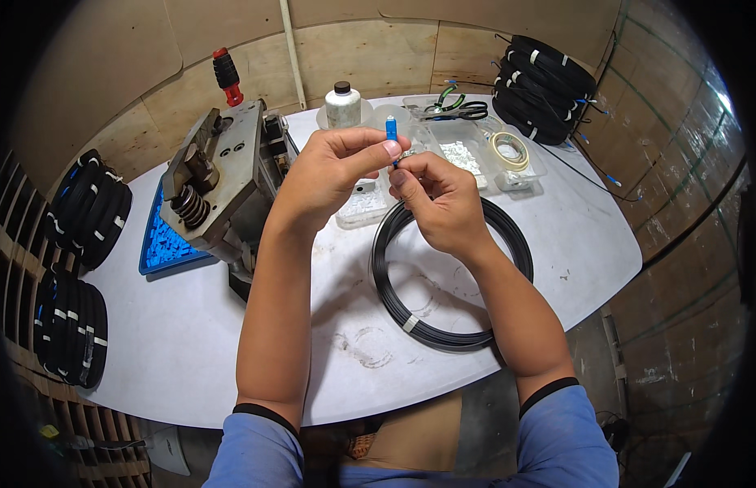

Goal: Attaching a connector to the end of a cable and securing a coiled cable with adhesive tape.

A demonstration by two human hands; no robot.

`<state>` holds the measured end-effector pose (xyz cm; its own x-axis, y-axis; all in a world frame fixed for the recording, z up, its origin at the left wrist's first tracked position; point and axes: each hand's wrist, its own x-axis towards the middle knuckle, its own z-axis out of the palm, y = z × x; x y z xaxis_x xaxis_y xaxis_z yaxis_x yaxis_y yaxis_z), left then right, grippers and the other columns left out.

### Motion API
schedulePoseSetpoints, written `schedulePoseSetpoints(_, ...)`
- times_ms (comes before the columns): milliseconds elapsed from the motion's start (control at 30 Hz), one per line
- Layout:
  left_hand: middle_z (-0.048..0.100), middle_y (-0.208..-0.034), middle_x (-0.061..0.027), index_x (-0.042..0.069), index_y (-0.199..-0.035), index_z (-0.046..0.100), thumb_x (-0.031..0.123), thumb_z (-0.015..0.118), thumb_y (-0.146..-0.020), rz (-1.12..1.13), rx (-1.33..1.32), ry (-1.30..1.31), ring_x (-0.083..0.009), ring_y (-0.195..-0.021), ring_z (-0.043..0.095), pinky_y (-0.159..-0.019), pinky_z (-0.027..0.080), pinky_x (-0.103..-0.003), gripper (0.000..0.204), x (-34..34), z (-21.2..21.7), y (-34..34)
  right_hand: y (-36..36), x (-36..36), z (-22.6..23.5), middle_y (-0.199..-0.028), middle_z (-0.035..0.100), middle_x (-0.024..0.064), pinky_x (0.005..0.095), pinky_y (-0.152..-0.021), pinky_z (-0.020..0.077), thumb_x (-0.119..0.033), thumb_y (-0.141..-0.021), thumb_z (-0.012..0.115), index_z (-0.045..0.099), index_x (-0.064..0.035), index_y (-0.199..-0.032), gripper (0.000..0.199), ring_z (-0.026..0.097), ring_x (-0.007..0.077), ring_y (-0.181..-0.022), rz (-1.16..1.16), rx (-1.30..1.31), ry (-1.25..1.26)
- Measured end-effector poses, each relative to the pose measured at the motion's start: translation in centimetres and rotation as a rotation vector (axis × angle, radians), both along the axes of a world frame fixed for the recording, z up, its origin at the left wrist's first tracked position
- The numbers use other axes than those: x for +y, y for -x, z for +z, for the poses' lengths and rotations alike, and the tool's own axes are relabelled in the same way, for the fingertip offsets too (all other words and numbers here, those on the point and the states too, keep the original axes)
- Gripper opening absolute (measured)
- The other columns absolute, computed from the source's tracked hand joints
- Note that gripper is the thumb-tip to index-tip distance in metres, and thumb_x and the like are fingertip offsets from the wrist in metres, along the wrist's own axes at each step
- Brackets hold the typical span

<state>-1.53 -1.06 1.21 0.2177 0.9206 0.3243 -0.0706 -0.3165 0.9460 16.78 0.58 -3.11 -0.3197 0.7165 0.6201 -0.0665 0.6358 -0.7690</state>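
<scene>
Between the thumb and forefinger of my left hand is a small blue fiber-optic connector, upright with its pale tip on top. My right hand pinches just beneath it, on what seems to be the thin black cable at the connector's lower end; the fingertips hide most of it. Both hands are closed and almost touch above the table. Below my right hand a coil of black cable lies flat, bound with a white tie.
A metal press with a spring stands left, beside a blue tray of blue parts. Behind my hands are a white bottle, clear boxes of white parts, a tape roll and scissors. Cable coils stack at back right, others left.
</scene>
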Motion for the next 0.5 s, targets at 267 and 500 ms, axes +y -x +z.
schedulePoseSetpoints(267, 0.073, -0.099, -0.0047, -0.001, -0.109, 0.074, 0.019, 0.07, -0.094, 0.002, -0.061, -0.008, -0.0096, -0.091, 0.064, -0.08, 0.049, -0.025, 0.025, 0.18, -0.25, -0.38, 0.03, 0.02, 0.03, -0.085, 0.074, 0.0057, 0.0248, -0.064, 0.0534, -0.01, -0.096, 0.067, 0.07, -0.0005, -0.097, 0.01, 0.067, 0.0077, -0.074, -0.001, 0.005, -0.003)
schedulePoseSetpoints(500, 0.073, -0.099, -0.0059, 0.0, -0.11, 0.074, 0.023, 0.072, -0.093, 0.035, -0.031, -0.024, -0.0109, -0.091, 0.064, -0.079, 0.048, -0.026, 0.029, 0.37, -0.28, -0.41, -0.07, 0.19, -0.08, -0.088, 0.075, 0.0061, 0.0246, -0.063, 0.0533, -0.009, -0.096, 0.067, 0.07, -0.0008, -0.098, 0.009, 0.067, 0.0077, -0.075, 0.012, 0.007, 0.004)
